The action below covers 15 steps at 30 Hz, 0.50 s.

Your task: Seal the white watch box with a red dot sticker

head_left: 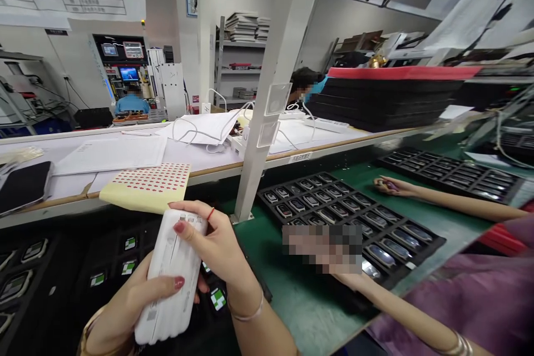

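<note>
A white, elongated object with printed text and ribbed edges (169,283) is held upright and slightly tilted between both hands. Around its lower left side wraps my left hand (142,297), its thumb lying across the front. My right hand (212,239) grips the upper part, thumb on the front face and fingers partly hidden behind. Below the hands is a black tray (112,295) with small devices showing green and white screens. Just above the object, a yellow sheet with rows of small red marks (146,183) hangs over the shelf edge.
At right, a co-worker's hand (390,185) and a blurred-out one reach over a black tray of watch-like devices (311,214) on the green bench (287,311). A white post (271,83) rises ahead. A dark phone (25,186) and papers lie on the shelf. Black trays are stacked behind.
</note>
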Available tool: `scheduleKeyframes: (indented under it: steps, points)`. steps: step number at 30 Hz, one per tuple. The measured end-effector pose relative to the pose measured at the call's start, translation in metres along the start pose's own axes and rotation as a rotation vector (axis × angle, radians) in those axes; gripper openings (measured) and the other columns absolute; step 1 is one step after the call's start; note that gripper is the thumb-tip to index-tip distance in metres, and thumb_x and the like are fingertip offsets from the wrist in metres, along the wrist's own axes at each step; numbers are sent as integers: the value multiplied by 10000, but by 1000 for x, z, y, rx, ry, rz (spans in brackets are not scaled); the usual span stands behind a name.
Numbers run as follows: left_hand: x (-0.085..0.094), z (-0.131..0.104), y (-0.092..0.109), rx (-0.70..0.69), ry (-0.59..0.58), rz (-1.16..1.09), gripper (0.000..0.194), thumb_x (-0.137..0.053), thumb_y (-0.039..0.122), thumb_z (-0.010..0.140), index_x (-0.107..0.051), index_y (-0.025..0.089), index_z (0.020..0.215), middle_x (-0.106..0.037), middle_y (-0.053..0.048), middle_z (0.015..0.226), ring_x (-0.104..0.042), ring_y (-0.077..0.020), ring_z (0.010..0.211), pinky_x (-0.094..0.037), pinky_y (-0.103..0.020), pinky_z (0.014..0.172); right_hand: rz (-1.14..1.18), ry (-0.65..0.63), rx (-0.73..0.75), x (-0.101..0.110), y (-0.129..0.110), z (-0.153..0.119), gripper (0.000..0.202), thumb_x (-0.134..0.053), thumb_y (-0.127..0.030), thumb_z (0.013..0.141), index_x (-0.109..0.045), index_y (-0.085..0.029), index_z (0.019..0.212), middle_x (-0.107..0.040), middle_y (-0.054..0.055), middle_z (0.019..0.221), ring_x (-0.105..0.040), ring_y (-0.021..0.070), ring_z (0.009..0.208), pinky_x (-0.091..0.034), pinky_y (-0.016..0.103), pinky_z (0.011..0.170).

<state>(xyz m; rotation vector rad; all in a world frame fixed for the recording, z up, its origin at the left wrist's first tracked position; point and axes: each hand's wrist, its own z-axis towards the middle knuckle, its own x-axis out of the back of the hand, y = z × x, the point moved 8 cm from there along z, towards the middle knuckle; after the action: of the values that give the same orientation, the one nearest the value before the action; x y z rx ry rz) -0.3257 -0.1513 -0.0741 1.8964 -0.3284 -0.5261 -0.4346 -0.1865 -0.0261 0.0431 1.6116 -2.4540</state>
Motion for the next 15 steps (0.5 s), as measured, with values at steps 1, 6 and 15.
scheduleKeyframes:
  steps: [1, 6, 15]
  points:
    - [-1, -1, 0, -4, -3, 2, 646, -698, 379, 707, -480, 71, 1232, -711, -174, 918, -665, -254, 814, -531, -341, 743, -24, -4, 18, 1, -3, -1, 317, -733, -411, 853, -710, -234, 1116, -641, 28, 1048, -602, 132, 810, -491, 158, 605]
    - [-7, -3, -8, 6, -56, -31, 596, -707, 347, 676, -513, 51, 1155, -707, -169, 873, -654, -237, 766, -520, -328, 723, -110, -139, 63, -1, -11, -8, 354, -688, -336, 879, -672, -206, 1207, -631, 39, 1131, -597, 166, 967, -510, 211, 799]
    - [-24, 3, -22, 41, -82, -26, 495, -676, 293, 679, -527, 95, 1107, -698, -128, 854, -660, -231, 726, -537, -341, 689, 16, -63, -205, 20, 15, -30, 510, -699, -497, 839, -643, -170, 1227, -606, 27, 759, -474, 90, 430, -414, 181, 308]
